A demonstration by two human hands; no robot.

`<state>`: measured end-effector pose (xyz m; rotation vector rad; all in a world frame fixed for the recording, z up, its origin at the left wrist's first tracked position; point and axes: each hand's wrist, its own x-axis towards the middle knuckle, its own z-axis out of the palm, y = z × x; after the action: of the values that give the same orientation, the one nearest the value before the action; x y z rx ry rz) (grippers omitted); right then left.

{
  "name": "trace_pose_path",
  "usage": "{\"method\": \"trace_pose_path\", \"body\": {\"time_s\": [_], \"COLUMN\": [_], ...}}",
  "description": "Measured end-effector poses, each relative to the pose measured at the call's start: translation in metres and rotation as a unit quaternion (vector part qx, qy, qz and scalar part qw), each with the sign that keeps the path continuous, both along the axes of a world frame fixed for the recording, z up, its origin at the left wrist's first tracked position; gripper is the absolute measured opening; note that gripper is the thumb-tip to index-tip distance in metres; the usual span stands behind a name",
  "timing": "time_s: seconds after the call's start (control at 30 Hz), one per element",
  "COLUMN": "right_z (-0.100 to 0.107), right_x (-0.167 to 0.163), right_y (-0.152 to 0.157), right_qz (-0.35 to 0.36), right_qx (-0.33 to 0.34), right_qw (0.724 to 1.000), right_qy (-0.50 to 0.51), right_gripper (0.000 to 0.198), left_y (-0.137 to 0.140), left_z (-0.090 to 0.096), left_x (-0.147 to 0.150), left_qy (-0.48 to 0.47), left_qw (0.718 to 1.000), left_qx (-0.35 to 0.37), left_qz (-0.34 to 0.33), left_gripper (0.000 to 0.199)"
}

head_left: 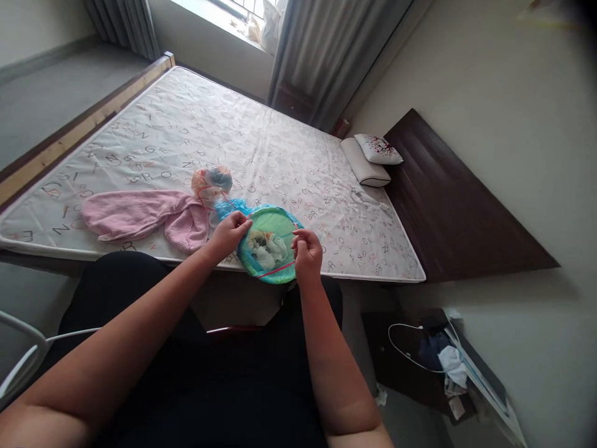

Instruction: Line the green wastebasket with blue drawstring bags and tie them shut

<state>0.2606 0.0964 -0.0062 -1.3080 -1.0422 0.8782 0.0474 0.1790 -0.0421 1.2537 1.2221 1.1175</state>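
Observation:
Just above my lap, at the mattress edge, is a round bin lined with a blue-green trash bag. Crumpled white tissues lie inside it. A red drawstring runs across the near side of its mouth. My left hand is closed in a pinch on the drawstring at the bag's left rim. On the right rim, my right hand pinches the drawstring with curled fingers. Left of the bin, a knotted translucent bag and a pink towel-like cloth rest on the mattress.
The bare mattress has printed letters and spreads beyond my hands. Two pillows lie by the dark headboard. A nightstand at lower right carries a cable and cloths. White tubing curves at the far left.

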Motion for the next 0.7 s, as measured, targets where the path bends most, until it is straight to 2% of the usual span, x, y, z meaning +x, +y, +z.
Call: {"method": "trace_pose_path", "body": {"time_s": [0.1,0.17,0.23,0.27,0.4,0.53,0.7], "right_z": [0.007,0.016,0.028,0.035,0.060,0.073,0.083], "right_x": [0.003,0.008,0.017,0.023,0.043,0.054,0.061], "right_y": [0.002,0.005,0.009,0.010,0.013,0.014,0.020], "right_qz": [0.020,-0.007,-0.037,-0.038,0.024,0.020,0.005], "right_qx": [-0.003,0.024,0.060,0.072,0.072,0.068,0.066], "right_qw": [0.999,0.996,0.990,0.987,0.981,0.976,0.971], "right_qy": [0.046,0.086,0.124,0.138,0.179,0.208,0.229], "right_gripper": [0.016,0.015,0.011,0.010,0.010,0.012,0.014], "left_y": [0.008,0.012,0.014,0.014,0.013,0.018,0.035], "left_z": [0.021,0.033,0.043,0.047,0.058,0.067,0.092], "left_x": [0.000,0.000,0.000,0.001,0.009,0.015,0.007], "left_qy": [0.085,0.098,0.084,0.082,0.063,-0.065,-0.140], "left_qw": [0.992,0.986,0.986,0.989,0.998,0.996,0.988], "left_qx": [0.093,0.131,0.117,0.094,0.016,-0.007,0.006], "left_qz": [-0.015,0.031,0.080,0.081,0.019,0.055,0.061], "left_gripper": [0.025,0.023,0.022,0.022,0.027,0.026,0.026]}}
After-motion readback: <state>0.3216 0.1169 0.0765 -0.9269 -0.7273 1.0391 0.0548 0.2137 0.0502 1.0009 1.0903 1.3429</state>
